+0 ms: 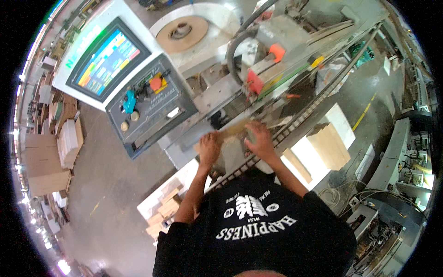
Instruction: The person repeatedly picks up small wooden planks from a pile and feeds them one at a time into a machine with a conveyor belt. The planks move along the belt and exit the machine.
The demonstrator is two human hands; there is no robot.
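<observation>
A short light-brown wooden strip (234, 131) spans the gap between my hands at the near side of a grey machine. My left hand (210, 147) has its fingers curled over the strip's left end. At the other end is my right hand (261, 140), its thumb held apart from the fingers and the fingertips at or close to the wood. Blur hides whether those fingertips press on it. Under both hands runs the machine's grey bed (182, 148), with a dark ridged rail (240, 170) along its near side.
A control panel (152, 101) with a lit screen and a red button stands left. Beyond my hands are a red guard (254, 82) and a round brown reel (182, 33). Stacked boards (328, 147) lie right; wooden blocks (167, 207) lie by my left elbow.
</observation>
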